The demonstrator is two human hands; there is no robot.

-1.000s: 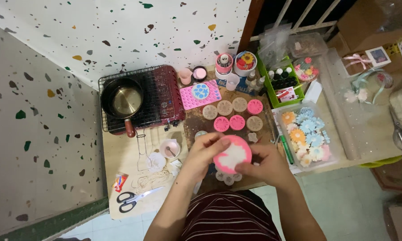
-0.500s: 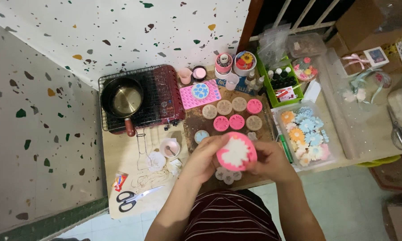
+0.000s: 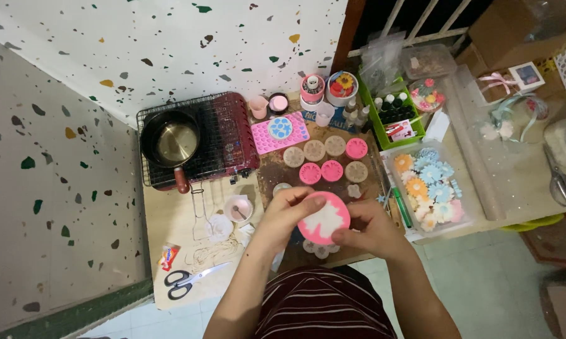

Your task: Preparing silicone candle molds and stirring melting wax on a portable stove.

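Observation:
Both of my hands hold a round pink silicone mould (image 3: 323, 218) with a white flower-shaped cast inside it, above the front edge of a brown board (image 3: 267, 172). My left hand (image 3: 281, 216) grips its left rim with fingers curled over the top. My right hand (image 3: 369, 227) grips the right and lower rim, thumb pressing at the edge. Several small round pink and beige moulds (image 3: 330, 171) lie in two rows on the board just beyond my hands. A white flower cast (image 3: 321, 251) lies under the held mould.
A red portable stove (image 3: 229, 135) with a dark pot (image 3: 172, 138) stands at the left. A clear tray of coloured flower casts (image 3: 426, 185) sits to the right, a green bin of bottles (image 3: 396, 113) behind it. Scissors (image 3: 188, 279) lie at the front left.
The mould tilted up toward me half a second ago and has come back down flatter and slightly left. My fingers have shifted around its rim.

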